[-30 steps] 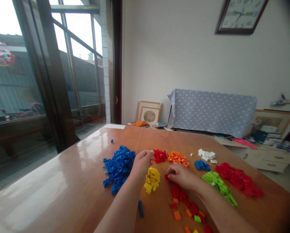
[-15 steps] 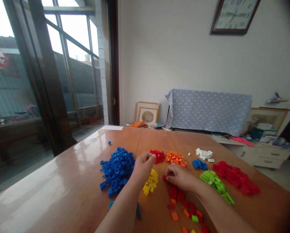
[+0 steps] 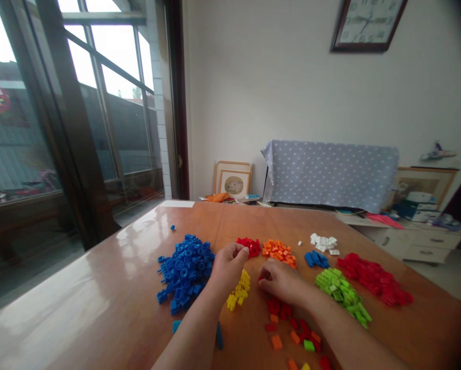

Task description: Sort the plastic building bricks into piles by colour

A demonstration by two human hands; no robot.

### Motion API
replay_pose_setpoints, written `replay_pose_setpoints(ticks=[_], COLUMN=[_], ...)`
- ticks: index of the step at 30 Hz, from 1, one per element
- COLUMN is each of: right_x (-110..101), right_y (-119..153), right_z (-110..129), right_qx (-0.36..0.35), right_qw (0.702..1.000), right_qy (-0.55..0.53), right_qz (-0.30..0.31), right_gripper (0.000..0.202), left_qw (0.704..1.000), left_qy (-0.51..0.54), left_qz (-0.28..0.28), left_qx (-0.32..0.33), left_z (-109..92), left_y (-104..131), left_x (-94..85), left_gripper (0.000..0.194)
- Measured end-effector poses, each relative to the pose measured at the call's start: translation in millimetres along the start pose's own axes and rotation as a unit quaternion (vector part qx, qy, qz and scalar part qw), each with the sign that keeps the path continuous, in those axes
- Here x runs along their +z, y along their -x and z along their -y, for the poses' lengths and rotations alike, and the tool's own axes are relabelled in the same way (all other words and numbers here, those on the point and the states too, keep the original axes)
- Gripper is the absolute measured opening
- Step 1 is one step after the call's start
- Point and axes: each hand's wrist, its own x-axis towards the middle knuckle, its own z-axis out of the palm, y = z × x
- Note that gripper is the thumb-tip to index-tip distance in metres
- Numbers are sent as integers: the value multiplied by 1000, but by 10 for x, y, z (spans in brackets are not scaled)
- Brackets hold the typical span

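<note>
My left hand (image 3: 227,264) is closed in a pinch above the table, between the large blue brick pile (image 3: 187,270) and the small red pile (image 3: 251,247). What it holds, if anything, is hidden. Just below it lies a pile of yellow toy bricks (image 3: 238,292). My right hand (image 3: 279,280) is curled low over the table, its fingertips closed around a red toy brick (image 3: 260,278) that shows only in part. Behind this hand is a heap of orange bricks (image 3: 279,252). Under its wrist lie loose red bricks (image 3: 279,308).
On the right are lime green bricks (image 3: 342,293), a long red pile (image 3: 374,277), a few blue bricks (image 3: 316,259) and white bricks (image 3: 323,242). Scattered orange pieces (image 3: 276,342) and a green brick (image 3: 309,346) lie near the front of the wooden table (image 3: 110,303).
The view has shifted slightly. My left hand is nearly unchanged; my right hand has moved a little to the left, with less of the red brick showing.
</note>
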Motion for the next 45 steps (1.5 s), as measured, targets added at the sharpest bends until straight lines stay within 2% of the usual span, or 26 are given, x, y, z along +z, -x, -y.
replay_pose_setpoints(ticks=[5, 8, 14, 20, 27, 37, 45], right_x=[-7, -88, -250, -283, -290, -330, -392], right_y=[-42, -41, 27, 55, 72, 98, 125], right_z=[64, 194, 424, 507, 541, 559, 589], right_qx=[-6, -34, -87, -85, -91, -110, -106], right_qw=[990, 975, 966, 964, 962, 962, 956], right_qy=[-107, -161, -159, -164, -176, -125, -209], right_qz=[-93, -149, -183, -193, -189, -214, -174], right_gripper=[4, 5, 5, 5, 13, 13, 15], left_qw=[1000, 999, 989, 971, 972, 942, 912], left_qy=[-9, 1, 77, 185, 195, 274, 339], left_qz=[10, 40, 128, 139, 115, 173, 187], left_qx=[23, 19, -17, -57, -57, -89, -137], left_z=[38, 53, -16, -118, -107, -36, -126], left_y=[-12, 1, 52, 73, 72, 93, 108], left_x=[31, 50, 53, 39, 23, 33, 19], left_gripper=[27, 28, 31, 32, 36, 37, 38])
